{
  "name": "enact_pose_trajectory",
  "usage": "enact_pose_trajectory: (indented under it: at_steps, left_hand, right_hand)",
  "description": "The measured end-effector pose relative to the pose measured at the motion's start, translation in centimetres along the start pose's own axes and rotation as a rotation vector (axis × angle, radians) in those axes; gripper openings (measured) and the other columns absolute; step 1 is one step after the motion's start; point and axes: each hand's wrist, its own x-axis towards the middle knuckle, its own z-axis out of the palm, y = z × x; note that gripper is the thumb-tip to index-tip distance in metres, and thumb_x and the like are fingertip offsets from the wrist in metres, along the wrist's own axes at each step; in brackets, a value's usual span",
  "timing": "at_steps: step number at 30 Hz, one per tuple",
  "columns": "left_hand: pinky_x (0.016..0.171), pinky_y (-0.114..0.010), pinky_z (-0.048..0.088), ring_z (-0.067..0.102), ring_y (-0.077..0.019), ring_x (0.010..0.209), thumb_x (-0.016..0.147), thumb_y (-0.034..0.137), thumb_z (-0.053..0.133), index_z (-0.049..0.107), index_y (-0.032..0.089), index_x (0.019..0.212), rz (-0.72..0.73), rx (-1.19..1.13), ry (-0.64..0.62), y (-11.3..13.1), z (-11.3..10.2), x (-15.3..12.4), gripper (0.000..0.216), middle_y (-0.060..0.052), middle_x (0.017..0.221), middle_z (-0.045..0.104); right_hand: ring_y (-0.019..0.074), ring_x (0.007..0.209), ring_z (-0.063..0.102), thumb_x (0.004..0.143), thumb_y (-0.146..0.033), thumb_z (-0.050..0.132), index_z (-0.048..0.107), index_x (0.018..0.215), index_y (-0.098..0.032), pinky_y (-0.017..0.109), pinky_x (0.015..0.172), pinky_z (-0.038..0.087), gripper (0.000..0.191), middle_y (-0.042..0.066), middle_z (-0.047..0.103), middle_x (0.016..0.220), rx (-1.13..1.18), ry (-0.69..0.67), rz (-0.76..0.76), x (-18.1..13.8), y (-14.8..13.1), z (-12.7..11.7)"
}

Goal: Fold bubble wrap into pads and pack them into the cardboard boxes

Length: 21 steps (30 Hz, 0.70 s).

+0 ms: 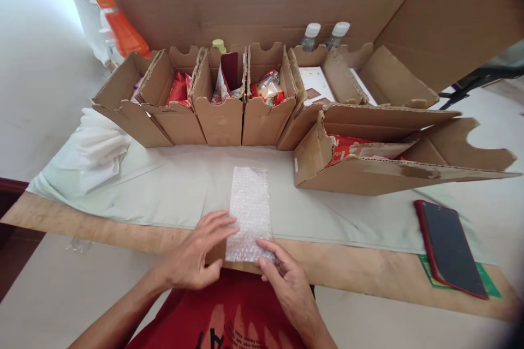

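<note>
the bubble-wrap sheet (249, 202) lies at center, its near end over the wooden table edge (335, 264) at 6 o'clock. the right hand (286, 278) grips the corner at 5 o'clock between thumb and fingers; the left hand (204, 253) is spread and loose, fingertips over the margin at 8 o'clock. advised: pinch lightly, keep the film flat and square. at 12 o'clock, front walls of the cardboard bins (219, 125) partly hide their contents. left fingertip pressure and the sheet's layering cannot be determined.
</note>
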Motion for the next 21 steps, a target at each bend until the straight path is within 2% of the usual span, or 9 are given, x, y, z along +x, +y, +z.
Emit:
enact_pose_trajectory:
  at_steps: [2, 4, 6, 8, 9, 12, 14, 16, 21]
  left_hand:
    - [0.120, -0.056, 0.039, 0.038, -0.0304, 0.148, 0.074, 0.007, 0.053, 0.050, 0.022, 0.144, 0.021, 0.042, 0.048, 0.5, 1.3, -0.7, 0.072, -0.011, 0.148, 0.056]
    - [0.112, -0.053, 0.047, 0.054, -0.0290, 0.133, 0.081, 0.007, 0.052, 0.056, 0.021, 0.137, 0.007, 0.050, 0.171, 0.3, 2.6, 0.0, 0.058, -0.012, 0.130, 0.068]
    - [0.095, -0.044, 0.057, 0.067, -0.0241, 0.105, 0.088, 0.009, 0.050, 0.062, 0.019, 0.128, -0.093, 0.020, 0.312, -0.3, 3.6, 1.2, 0.043, -0.009, 0.107, 0.074]
    - [0.081, -0.036, 0.058, 0.067, -0.0200, 0.085, 0.092, 0.015, 0.052, 0.064, 0.019, 0.124, -0.222, -0.015, 0.404, -0.9, 3.9, 2.3, 0.035, -0.006, 0.091, 0.072]
    - [0.078, -0.035, 0.058, 0.067, -0.0193, 0.081, 0.092, 0.017, 0.053, 0.064, 0.019, 0.125, -0.270, -0.026, 0.423, -1.1, 4.0, 2.8, 0.035, -0.005, 0.087, 0.071]
    - [0.079, -0.034, 0.057, 0.066, -0.0194, 0.081, 0.090, 0.019, 0.055, 0.061, 0.019, 0.131, -0.315, -0.031, 0.434, -1.4, 4.0, 3.5, 0.042, -0.003, 0.083, 0.069]
    - [0.080, -0.035, 0.056, 0.066, -0.0198, 0.082, 0.089, 0.019, 0.054, 0.059, 0.018, 0.134, -0.323, -0.011, 0.439, -1.4, 4.2, 3.6, 0.045, -0.002, 0.082, 0.068]
    - [0.079, -0.035, 0.056, 0.065, -0.0203, 0.081, 0.090, 0.019, 0.053, 0.056, 0.018, 0.137, -0.326, 0.021, 0.446, -1.4, 4.5, 3.7, 0.048, -0.003, 0.082, 0.069]
    - [0.079, -0.036, 0.054, 0.063, -0.0210, 0.079, 0.091, 0.016, 0.051, 0.052, 0.018, 0.140, -0.303, 0.115, 0.459, -1.5, 5.1, 3.8, 0.049, -0.002, 0.081, 0.069]
  right_hand:
    - [0.0207, 0.074, 0.068, 0.091, -0.050, 0.064, 0.071, 0.120, -0.018, 0.032, 0.068, 0.059, 0.044, 0.007, 0.074, 0.085, 0.088, -0.010, 0.053, 0.1, -0.3, 0.1]
    - [0.0214, 0.077, 0.070, 0.090, -0.051, 0.065, 0.070, 0.122, -0.017, 0.033, 0.070, 0.060, 0.046, 0.008, 0.074, 0.085, 0.152, -0.002, 0.048, 0.2, -0.6, 0.2]
    - [0.0210, 0.079, 0.071, 0.091, -0.049, 0.066, 0.066, 0.127, -0.018, 0.032, 0.067, 0.061, 0.048, 0.010, 0.075, 0.096, 0.184, 0.030, -0.003, 0.1, -0.7, 0.2]
    - [0.0204, 0.081, 0.072, 0.094, -0.045, 0.063, 0.059, 0.135, -0.020, 0.031, 0.064, 0.061, 0.048, 0.012, 0.073, 0.107, 0.162, 0.097, -0.085, 0.0, -0.5, 0.1]
    - [0.0202, 0.082, 0.073, 0.096, -0.043, 0.061, 0.057, 0.138, -0.021, 0.032, 0.065, 0.062, 0.047, 0.012, 0.072, 0.109, 0.114, 0.149, -0.146, -0.1, -0.3, 0.0]
    - [0.0221, 0.094, 0.073, 0.099, -0.029, 0.056, 0.060, 0.133, -0.023, 0.038, 0.081, 0.062, 0.034, 0.011, 0.072, 0.110, -0.223, 0.285, -0.429, 0.1, 0.2, -0.4]
    - [0.0240, 0.105, 0.070, 0.098, -0.018, 0.055, 0.062, 0.130, -0.024, 0.042, 0.091, 0.058, 0.033, 0.011, 0.072, 0.115, -0.508, 0.308, -0.655, 0.7, 0.3, -0.4]
    - [0.0254, 0.111, 0.066, 0.097, -0.012, 0.053, 0.063, 0.130, -0.024, 0.043, 0.093, 0.054, 0.036, 0.010, 0.071, 0.121, -0.748, 0.300, -0.796, 1.6, 0.2, -0.2]
    - [0.0299, 0.129, 0.054, 0.097, -0.008, 0.049, 0.065, 0.126, -0.021, 0.045, 0.096, 0.045, 0.036, 0.011, 0.065, 0.136, -1.091, 0.248, -0.803, 4.0, 0.0, 0.6]
